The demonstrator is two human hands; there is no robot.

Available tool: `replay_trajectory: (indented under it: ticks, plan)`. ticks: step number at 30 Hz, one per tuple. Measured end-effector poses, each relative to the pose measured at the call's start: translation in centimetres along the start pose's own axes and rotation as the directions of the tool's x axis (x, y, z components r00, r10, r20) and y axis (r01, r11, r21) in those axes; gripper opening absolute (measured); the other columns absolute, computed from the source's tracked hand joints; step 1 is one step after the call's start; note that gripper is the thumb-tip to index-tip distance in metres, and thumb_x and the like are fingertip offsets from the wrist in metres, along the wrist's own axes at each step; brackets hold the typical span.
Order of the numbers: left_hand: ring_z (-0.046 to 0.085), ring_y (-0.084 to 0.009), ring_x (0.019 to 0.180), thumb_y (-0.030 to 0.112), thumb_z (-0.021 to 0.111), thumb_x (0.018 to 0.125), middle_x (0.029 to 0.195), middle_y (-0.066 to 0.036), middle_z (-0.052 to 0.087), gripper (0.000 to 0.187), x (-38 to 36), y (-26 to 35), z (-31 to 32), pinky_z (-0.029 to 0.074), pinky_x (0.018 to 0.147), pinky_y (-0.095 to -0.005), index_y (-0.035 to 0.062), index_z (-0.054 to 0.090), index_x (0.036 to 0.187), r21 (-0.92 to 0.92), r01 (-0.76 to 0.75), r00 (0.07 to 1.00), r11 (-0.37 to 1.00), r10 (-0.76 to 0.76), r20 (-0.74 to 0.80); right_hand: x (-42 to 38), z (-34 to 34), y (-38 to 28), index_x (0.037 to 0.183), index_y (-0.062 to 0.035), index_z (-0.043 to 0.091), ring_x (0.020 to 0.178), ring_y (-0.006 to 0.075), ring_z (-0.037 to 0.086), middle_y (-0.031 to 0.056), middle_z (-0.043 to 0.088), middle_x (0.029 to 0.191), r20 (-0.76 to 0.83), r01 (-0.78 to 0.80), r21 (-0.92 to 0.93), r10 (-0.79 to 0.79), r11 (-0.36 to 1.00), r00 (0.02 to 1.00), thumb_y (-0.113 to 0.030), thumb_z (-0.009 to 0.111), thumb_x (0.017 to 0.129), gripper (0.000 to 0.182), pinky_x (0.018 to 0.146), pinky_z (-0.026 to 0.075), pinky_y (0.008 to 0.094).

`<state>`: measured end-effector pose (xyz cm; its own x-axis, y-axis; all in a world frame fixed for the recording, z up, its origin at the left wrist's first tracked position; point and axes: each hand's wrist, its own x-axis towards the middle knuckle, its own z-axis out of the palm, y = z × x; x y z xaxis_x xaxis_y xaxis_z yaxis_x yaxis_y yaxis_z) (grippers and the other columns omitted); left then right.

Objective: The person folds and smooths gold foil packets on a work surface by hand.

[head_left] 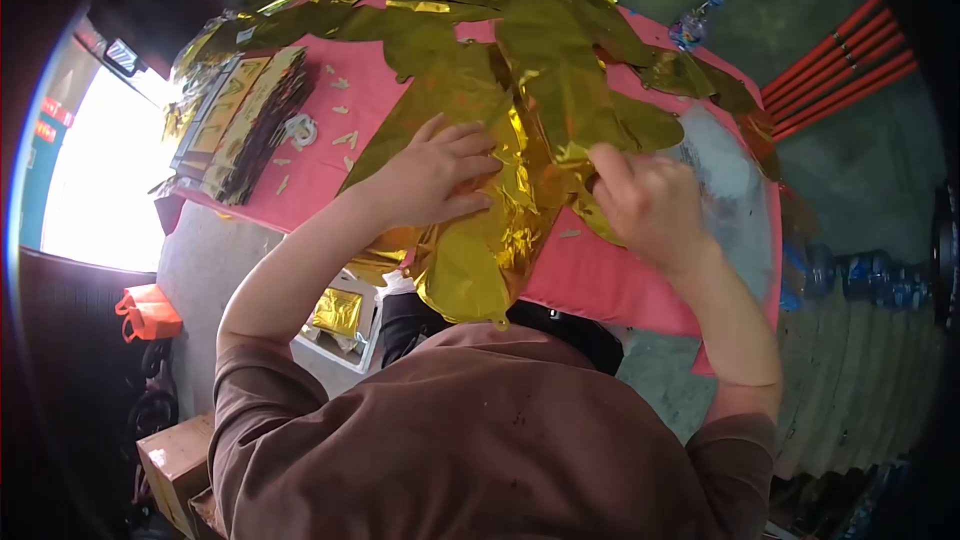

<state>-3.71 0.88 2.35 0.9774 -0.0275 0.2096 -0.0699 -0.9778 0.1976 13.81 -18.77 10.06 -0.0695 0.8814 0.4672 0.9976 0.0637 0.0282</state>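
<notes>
A large gold foil balloon (480,240) lies flat on the pink table (590,275), its lower end hanging over the near edge. My left hand (435,175) presses flat on the foil, fingers spread. My right hand (645,202) pinches a fold of the same gold foil at its right side. More gold foil balloons (560,50) are spread across the far half of the table.
A stack of packed gold foil sheets (245,120) lies at the table's left end, with small scraps (345,138) beside it. A plastic water bottle (695,22) stands at the far right. Clear plastic bags (725,175) lie right of my right hand. A white bin (340,325) sits under the table.
</notes>
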Motion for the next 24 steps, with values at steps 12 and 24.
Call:
replay_trajectory:
  ticks: [12, 24]
  plan:
    - [0.049, -0.0262, 0.111, 0.036, 0.061, 0.080, 0.110, -0.010, 0.055, 0.037, -0.2, 2.0, 1.2, 0.031, 0.101, -0.0517, 0.0103, 0.060, 0.107, 0.092, 0.203, 0.976, 0.975, -0.194, -0.102, -0.1, -3.0, -3.1, 0.075, -0.0050, 0.052, 0.046, 0.0267, 0.050, 0.0085, 0.047, 0.053, -0.173, -0.015, 0.043, 0.022, 0.999, 0.985, 0.000, 0.058, 0.070, 0.009, 0.046, 0.038, 0.0375]
    - [0.052, -0.0311, 0.102, 0.016, 0.058, 0.080, 0.106, -0.013, 0.057, 0.026, -2.7, 0.2, -0.5, 0.042, 0.089, -0.0413, 0.0038, 0.060, 0.103, -0.100, 0.258, 0.961, 0.961, -0.266, -0.073, -0.4, -1.2, -2.7, 0.096, -0.0056, 0.062, 0.086, 0.0292, 0.061, 0.0094, 0.065, 0.094, 0.562, -0.239, 0.589, -0.180, 0.772, 0.807, -0.025, 0.071, 0.073, 0.031, 0.072, 0.047, 0.0357]
